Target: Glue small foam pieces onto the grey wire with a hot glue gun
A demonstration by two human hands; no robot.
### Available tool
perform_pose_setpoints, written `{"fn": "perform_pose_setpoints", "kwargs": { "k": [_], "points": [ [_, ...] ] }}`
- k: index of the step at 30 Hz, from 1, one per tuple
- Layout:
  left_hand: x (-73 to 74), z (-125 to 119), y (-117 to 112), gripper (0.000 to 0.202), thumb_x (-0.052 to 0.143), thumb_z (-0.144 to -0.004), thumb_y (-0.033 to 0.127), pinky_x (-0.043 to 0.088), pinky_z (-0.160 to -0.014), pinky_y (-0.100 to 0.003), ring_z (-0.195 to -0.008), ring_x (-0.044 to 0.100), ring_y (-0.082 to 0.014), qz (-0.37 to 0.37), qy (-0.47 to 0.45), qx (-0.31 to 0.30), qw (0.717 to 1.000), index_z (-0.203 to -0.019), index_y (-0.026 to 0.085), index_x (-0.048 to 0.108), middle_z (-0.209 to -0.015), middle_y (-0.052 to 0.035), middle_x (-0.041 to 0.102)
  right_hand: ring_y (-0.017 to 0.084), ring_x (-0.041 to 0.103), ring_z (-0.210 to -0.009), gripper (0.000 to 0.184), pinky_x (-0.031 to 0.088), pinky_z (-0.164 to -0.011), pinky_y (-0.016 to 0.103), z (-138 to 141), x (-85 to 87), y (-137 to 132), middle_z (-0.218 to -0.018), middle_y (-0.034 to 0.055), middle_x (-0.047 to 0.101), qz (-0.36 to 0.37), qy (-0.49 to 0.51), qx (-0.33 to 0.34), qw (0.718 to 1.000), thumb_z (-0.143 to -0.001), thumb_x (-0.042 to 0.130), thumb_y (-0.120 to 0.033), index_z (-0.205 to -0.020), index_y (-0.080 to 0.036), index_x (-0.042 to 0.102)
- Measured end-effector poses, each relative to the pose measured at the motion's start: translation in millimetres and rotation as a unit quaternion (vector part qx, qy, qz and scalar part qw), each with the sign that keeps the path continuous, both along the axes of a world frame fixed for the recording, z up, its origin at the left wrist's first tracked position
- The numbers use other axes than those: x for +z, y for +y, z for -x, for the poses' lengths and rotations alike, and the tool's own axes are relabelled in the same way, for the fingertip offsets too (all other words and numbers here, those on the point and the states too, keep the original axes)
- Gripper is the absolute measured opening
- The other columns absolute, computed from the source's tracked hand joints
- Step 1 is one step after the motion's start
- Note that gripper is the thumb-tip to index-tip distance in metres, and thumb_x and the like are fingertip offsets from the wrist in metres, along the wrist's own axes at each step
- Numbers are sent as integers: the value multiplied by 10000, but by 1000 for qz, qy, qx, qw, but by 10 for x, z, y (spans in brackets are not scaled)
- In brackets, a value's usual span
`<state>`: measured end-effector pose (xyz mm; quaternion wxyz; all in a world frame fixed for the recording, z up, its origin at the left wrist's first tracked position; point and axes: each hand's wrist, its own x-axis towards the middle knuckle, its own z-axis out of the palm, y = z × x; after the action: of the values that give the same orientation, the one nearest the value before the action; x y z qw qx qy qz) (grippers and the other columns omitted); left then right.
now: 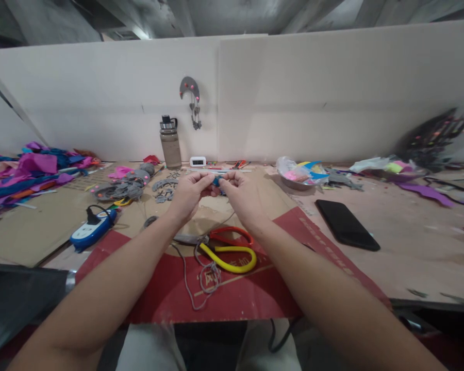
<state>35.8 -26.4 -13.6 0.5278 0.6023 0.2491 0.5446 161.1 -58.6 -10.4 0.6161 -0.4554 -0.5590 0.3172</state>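
Observation:
Both hands meet over the middle of the work surface, pinching a small blue piece [217,180] whose exact kind I cannot make out. My left hand [193,191] closes on it from the left, and my right hand [237,191] from the right. Below them lie scissors [232,260] with one red and one yellow handle loop. A thin grey cord [206,281] lies tangled beside and under the scissors, on a red printed sheet [239,304]. Grey cut-out shapes [165,189] rest left of my left hand.
A bottle [170,144] and a small white digital clock [198,162] stand by the back wall. A blue-and-white power strip [93,229] is at left, with colourful fabric scraps [34,167] behind. To the right are a black phone [347,224] and a bowl [299,183] of scraps.

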Motion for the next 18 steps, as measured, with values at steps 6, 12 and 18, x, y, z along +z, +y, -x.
{"fn": "perform_pose_setpoints", "kwargs": {
  "k": [6, 12, 18],
  "points": [
    [3, -1, -1, 253, 627, -737, 377, 479, -610, -283, -606, 603, -135, 33, -18, -31, 999, -763, 127, 653, -690, -61, 653, 113, 463, -519, 69, 347, -507, 251, -24, -21, 30, -576, -29, 548, 8, -3, -18, 1000, -722, 539, -268, -683, -211, 531],
    [-23, -16, 19, 170, 702, -671, 263, 439, -566, -228, -565, 534, -81, 4, 1, -6, 1000, -760, 126, 656, -651, -15, 607, 122, 501, -545, 99, 365, -520, 253, -10, -87, 65, -615, -13, 590, -6, -9, -16, 1000, -729, 539, -302, -693, -211, 531],
    [-5, 3, 9, 136, 681, -667, 255, 406, -515, -226, -522, 506, -82, 3, 5, 11, 1000, -702, 134, 629, -588, 3, 562, 112, 501, -524, 145, 356, -509, 236, 33, -135, 63, -604, -18, 594, -11, -4, 17, 1000, -750, 542, -345, -748, -200, 527]
  ]
}}
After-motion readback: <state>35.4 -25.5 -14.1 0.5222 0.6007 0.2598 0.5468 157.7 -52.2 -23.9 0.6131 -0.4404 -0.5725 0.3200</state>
